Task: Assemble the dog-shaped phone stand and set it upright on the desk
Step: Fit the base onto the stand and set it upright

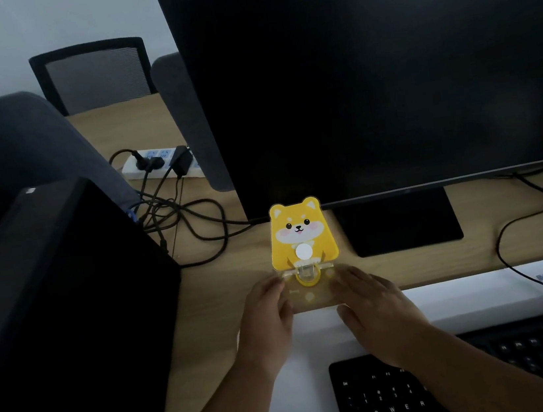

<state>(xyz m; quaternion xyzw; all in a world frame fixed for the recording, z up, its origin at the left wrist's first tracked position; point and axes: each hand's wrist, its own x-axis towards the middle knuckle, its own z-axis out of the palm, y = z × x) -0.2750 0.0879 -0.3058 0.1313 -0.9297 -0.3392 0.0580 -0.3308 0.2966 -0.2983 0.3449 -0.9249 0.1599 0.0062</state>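
Head view, single frame, dim room. Dog-shaped phone stand (302, 236) stands upright on the wooden desk (212, 293), just in front of the left part of the monitor (373, 68) and beside the monitor's foot (400, 223). Yellow back panel carries a cartoon dog face and a white round disc low on its front; the panel rises from a clear flat base plate (309, 292) lying on the desk, joined through a clear tab and a yellow ring at the panel's foot.

Left hand (267, 313): palm down at the left edge of the base plate, fingers loosely curled, fingertips touching or just at the plate's left corner; contact cannot be told for certain. Nothing is gripped.

Right hand (377, 309): palm down, fingers stretched flat and together, lying on or at the right side of the base plate, thumb apart toward the near side. Nothing is gripped.

Surroundings: black keyboard (476, 379) nearest the camera, under the right forearm; white box (481, 292) between keyboard and stand base; black computer tower (64, 319) at left; white power strip (157, 165) with black cables behind the tower; mesh-backed chair (94, 75) beyond the desk.
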